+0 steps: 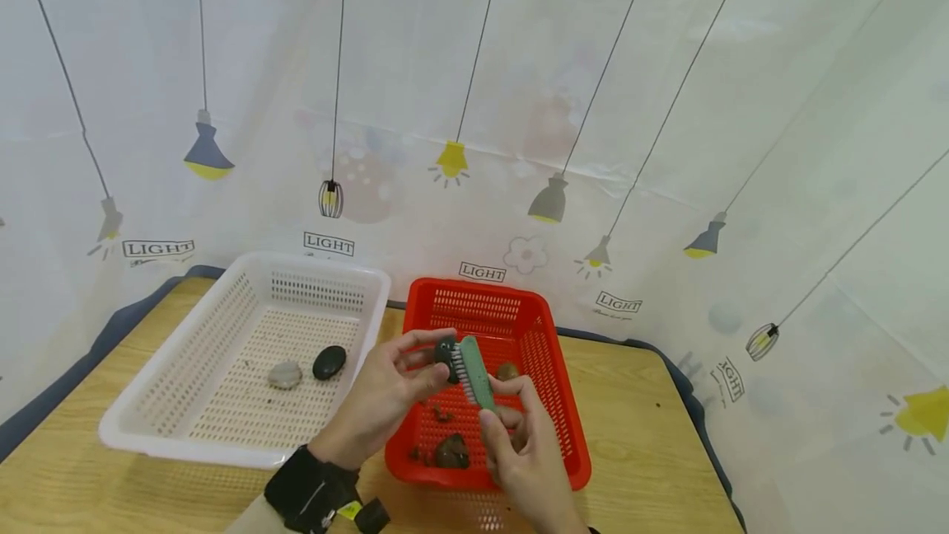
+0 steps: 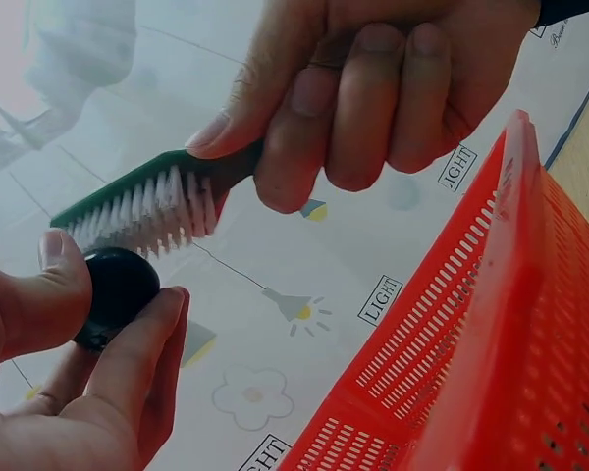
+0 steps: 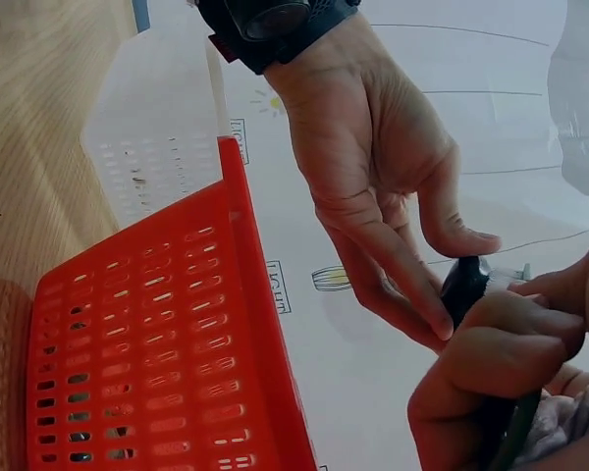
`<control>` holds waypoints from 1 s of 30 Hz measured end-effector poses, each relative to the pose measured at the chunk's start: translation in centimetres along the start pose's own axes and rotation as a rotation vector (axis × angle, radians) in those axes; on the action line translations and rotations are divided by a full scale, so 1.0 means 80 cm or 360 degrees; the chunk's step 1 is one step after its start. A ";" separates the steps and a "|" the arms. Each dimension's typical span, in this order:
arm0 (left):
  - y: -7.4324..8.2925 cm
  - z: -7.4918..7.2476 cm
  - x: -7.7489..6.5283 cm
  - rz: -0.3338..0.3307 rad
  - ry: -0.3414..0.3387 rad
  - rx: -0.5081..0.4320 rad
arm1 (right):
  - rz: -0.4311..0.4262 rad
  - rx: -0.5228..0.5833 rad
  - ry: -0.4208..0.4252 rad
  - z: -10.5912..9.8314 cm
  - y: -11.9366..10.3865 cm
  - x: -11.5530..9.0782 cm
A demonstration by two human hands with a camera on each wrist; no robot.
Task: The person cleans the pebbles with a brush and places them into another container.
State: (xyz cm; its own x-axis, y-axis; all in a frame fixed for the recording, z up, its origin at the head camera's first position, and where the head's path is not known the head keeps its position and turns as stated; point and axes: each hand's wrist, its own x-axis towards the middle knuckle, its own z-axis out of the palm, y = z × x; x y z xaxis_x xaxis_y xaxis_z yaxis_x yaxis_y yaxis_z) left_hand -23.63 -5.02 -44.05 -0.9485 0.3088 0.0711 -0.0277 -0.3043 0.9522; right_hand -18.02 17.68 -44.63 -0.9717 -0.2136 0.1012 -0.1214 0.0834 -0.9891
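Note:
My left hand [image 1: 378, 394] pinches a dark, rounded stone [image 2: 123, 294] between thumb and fingers, above the red basket [image 1: 578, 468]. A green brush [image 1: 478, 373] with white bristles is gripped in my right hand [image 1: 530, 452], the thumb lying along its handle. Its bristles [image 2: 142, 216] are right at the stone's surface in the left wrist view. In the right wrist view, the fingers of the right hand cover most of the brush. Below the hands, the red basket holds a brown stone [image 1: 451, 452], small brown bits [image 1: 442, 414] and another brownish stone [image 1: 507, 372].
To the left stands a white basket [image 1: 119, 427] with a pale stone [image 1: 285, 375] and a dark oval stone [image 1: 329, 363] in it. Both baskets stand on a wooden table [image 1: 638, 435]. A white sheet printed with lamps [image 1: 667, 105] hangs behind the table.

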 end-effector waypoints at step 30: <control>0.000 -0.004 -0.004 0.0061 -0.0148 0.0101 | -0.0047 -0.0098 0.0128 -0.002 -0.006 0.000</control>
State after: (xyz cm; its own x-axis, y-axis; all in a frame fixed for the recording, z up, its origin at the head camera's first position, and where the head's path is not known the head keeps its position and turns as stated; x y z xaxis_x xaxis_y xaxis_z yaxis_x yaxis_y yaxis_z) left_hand -23.42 -5.40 -44.19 -0.9149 0.3814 0.1323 0.0309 -0.2605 0.9650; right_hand -17.96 17.77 -44.17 -0.9803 -0.1381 0.1413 -0.1603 0.1386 -0.9773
